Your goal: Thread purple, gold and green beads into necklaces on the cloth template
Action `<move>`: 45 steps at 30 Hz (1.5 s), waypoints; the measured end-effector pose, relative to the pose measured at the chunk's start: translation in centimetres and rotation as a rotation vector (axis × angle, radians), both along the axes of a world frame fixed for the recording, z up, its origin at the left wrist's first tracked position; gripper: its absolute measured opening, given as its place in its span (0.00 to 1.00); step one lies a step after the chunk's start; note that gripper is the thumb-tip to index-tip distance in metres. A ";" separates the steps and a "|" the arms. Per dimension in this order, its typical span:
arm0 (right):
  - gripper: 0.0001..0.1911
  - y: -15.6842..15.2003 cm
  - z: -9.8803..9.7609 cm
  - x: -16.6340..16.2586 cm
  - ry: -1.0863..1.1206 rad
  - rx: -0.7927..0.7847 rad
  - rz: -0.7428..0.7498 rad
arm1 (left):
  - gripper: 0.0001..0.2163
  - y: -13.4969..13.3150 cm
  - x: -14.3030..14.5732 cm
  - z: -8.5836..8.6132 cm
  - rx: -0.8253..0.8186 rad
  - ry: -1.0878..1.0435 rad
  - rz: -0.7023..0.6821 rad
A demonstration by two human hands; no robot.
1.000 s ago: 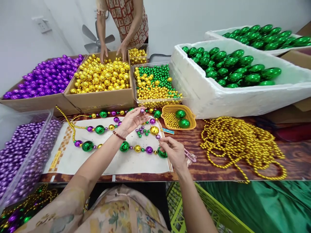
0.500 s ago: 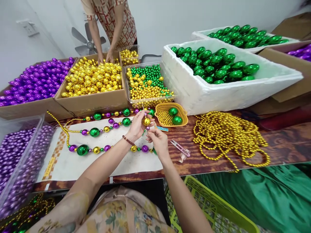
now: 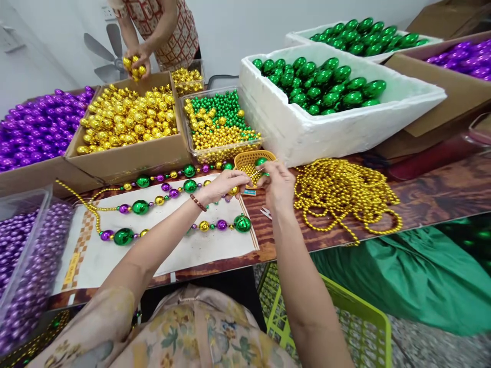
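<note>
Wooden table [image 3: 433, 197]; gold beads [image 3: 246, 167] in orange basket [image 3: 253, 154].

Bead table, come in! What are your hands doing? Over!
Left hand, right hand pinching thin strand. Gold bead by left hand. Orange basket partly hidden behind hands.

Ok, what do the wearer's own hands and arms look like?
The left hand and right hand are ungloved. A brown bead bracelet circles the left wrist; none shows on the right. The loose beige left sleeve has a yellowish floral print and ends near the elbow.
</note>
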State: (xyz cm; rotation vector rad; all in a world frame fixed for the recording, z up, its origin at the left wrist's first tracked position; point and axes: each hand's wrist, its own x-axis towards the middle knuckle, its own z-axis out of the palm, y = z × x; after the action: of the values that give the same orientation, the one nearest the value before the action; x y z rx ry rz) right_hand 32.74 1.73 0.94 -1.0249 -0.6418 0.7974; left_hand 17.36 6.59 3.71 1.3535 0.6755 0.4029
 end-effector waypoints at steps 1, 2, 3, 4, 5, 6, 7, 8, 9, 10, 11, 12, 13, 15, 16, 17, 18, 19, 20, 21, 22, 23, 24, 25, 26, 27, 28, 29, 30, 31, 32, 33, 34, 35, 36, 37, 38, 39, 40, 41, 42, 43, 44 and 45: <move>0.16 -0.1 0.0 0.2 0.050 0.021 -0.039 | 0.09 0.1 0.0 0.0 0.031 0.026 -0.018; 0.17 -0.2 0.0 0.4 0.080 0.027 -0.037 | 0.09 0.2 -0.1 0.0 0.056 0.046 -0.026; 0.19 -0.4 0.0 0.4 0.082 0.016 0.005 | 0.08 0.3 0.0 0.0 0.077 0.053 -0.025; 0.20 -0.7 -0.1 0.3 0.061 -0.006 0.065 | 0.08 0.4 0.0 0.0 0.097 0.049 -0.018; 0.20 -1.1 -0.3 0.1 0.030 -0.029 0.122 | 0.08 0.4 0.1 -0.1 0.113 0.042 -0.013; 0.20 -1.4 -0.4 -0.2 0.003 -0.046 0.160 | 0.08 0.5 0.2 -0.1 0.123 0.035 -0.019; 0.21 -1.7 -0.6 -0.4 -0.009 -0.055 0.169 | 0.08 0.4 0.3 -0.1 0.126 0.033 -0.038; 0.21 -1.9 -0.7 -0.5 -0.002 -0.057 0.155 | 0.09 0.4 0.4 -0.2 0.126 0.036 -0.066; 0.22 -2.2 -0.8 -0.5 0.019 -0.059 0.132 | 0.09 0.3 0.5 -0.2 0.126 0.044 -0.096; 0.22 -2.4 -0.8 -0.3 0.044 -0.065 0.112 | 0.09 0.2 0.6 -0.3 0.129 0.050 -0.117; 0.22 -2.5 -0.6 0.1 0.061 -0.074 0.100 | 0.09 0.1 0.7 -0.5 0.135 0.050 -0.126; 0.22 -2.7 -0.4 0.7 0.065 -0.083 0.092 | 0.09 0.1 0.8 -0.7 0.145 0.043 -0.121; 0.22 -2.8 0.0 1.4 0.052 -0.085 0.083 | 0.09 0.1 0.9 -1.0 0.159 0.029 -0.106; 0.20 -3.0 1.2 3.0 -0.009 -0.056 0.057 | 0.08 0.2 1.2 -1.8 0.186 -0.008 -0.059; 0.19 -3.1 1.9 3.8 -0.043 -0.028 0.044 | 0.08 0.3 1.3 -2.4 0.202 -0.028 -0.033; 0.18 -3.2 2.7 4.6 -0.076 0.006 0.031 | 0.08 0.4 1.5 -3.0 0.221 -0.048 -0.005; 0.17 -3.3 3.5 5.3 -0.107 0.042 0.017 | 0.08 0.5 1.6 -3.6 0.239 -0.069 0.022; 0.16 -3.4 4.3 5.9 -0.135 0.075 0.001 | 0.08 0.5 1.6 -4.2 0.251 -0.086 0.044; 0.15 -3.6 5.1 6.3 -0.162 0.103 -0.020 | 0.08 0.4 1.7 -4.8 0.255 -0.095 0.059; 0.14 -3.8 5.8 6.6 -0.188 0.125 -0.045 | 0.08 0.3 1.7 -5.3 0.254 -0.092 0.069; 0.14 -4.0 6.4 6.8 -0.216 0.141 -0.071 | 0.08 0.0 1.6 -5.7 0.253 -0.076 0.075; 0.14 -4.2 7.1 6.8 -0.244 0.151 -0.095 | 0.08 -0.2 1.5 -6.1 0.259 -0.043 0.077; 0.15 -4.4 7.7 6.8 -0.273 0.153 -0.112 | 0.08 -0.5 1.4 -6.4 0.288 -0.004 0.082; 0.16 -4.5 8.4 6.8 -0.302 0.151 -0.122 | 0.08 -0.7 1.3 -6.7 0.336 0.018 0.103; 0.17 -4.5 9.1 6.9 -0.333 0.138 -0.120 | 0.08 -0.8 1.2 -7.0 0.382 0.039 0.110; 0.18 -4.4 10.0 7.0 -0.357 0.130 -0.129 | 0.08 -0.9 1.2 -7.3 0.414 0.059 0.108; 0.19 -4.3 11.1 7.2 -0.373 0.133 -0.143 | 0.08 -0.9 1.2 -7.6 0.442 0.084 0.102; 0.19 -4.3 12.3 7.4 -0.381 0.149 -0.164 | 0.09 -1.0 1.2 -7.8 0.464 0.107 0.099; 0.18 -4.3 13.6 7.6 -0.383 0.178 -0.187 | 0.09 -1.0 1.3 -8.0 0.481 0.127 0.100; 0.16 -4.4 15.1 7.7 -0.382 0.220 -0.213 | 0.09 -1.1 1.3 -8.2 0.498 0.143 0.101; 0.13 -4.6 16.5 7.8 -0.381 0.261 -0.243 | 0.10 -1.3 1.3 -8.4 0.521 0.157 0.108; 0.11 -4.8 17.9 7.8 -0.377 0.293 -0.272 | 0.10 -1.4 1.4 -8.5 0.552 0.168 0.125; 0.10 -4.9 19.1 7.6 -0.376 0.312 -0.291 | 0.10 -1.6 1.4 -8.6 0.587 0.178 0.151; 0.10 -5.0 20.0 7.3 -0.377 0.317 -0.296 | 0.10 -1.8 1.5 -8.6 0.618 0.189 0.183; 0.10 -5.1 20.8 6.9 -0.377 0.316 -0.288 | 0.11 -1.9 1.6 -8.7 0.625 0.197 0.219; 0.10 -5.0 21.3 6.4 -0.377 0.314 -0.270 | 0.12 -2.1 1.7 -8.7 0.592 0.202 0.251; 0.11 -4.8 21.6 5.9 -0.377 0.309 -0.243 | 0.13 -2.2 1.7 -8.8 0.518 0.197 0.273; 0.11 -4.4 21.7 5.4 -0.374 0.311 -0.221 | 0.15 -2.4 1.8 -8.9 0.415 0.185 0.286; 0.11 -4.0 21.5 4.9 -0.374 0.308 -0.195 | 0.16 -2.5 1.8 -8.9 0.305 0.165 0.298; 0.11 -3.5 21.3 4.5 -0.380 0.304 -0.168 | 0.17 -2.7 1.7 -9.1 0.203 0.141 0.317; 0.12 -3.0 20.9 4.2 -0.393 0.306 -0.138 | 0.18 -2.8 1.5 -9.2 0.121 0.118 0.346; 0.12 -2.5 20.5 4.0 -0.416 0.315 -0.099 | 0.17 -2.8 1.2 -9.4 0.067 0.102 0.382; 0.13 -2.1 20.0 3.9 -0.446 0.335 -0.055 | 0.17 -2.9 0.9 -9.7 0.038 0.098 0.415; 0.16 -1.7 19.5 3.8 -0.476 0.356 -0.018 | 0.15 -2.9 0.6 -9.9 0.031 0.107 0.440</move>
State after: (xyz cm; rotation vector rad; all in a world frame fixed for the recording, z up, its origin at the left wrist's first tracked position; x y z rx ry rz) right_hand 36.52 0.05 20.43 -0.8908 -1.1349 0.3973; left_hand 17.92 3.71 -6.23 1.2580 1.0652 0.6972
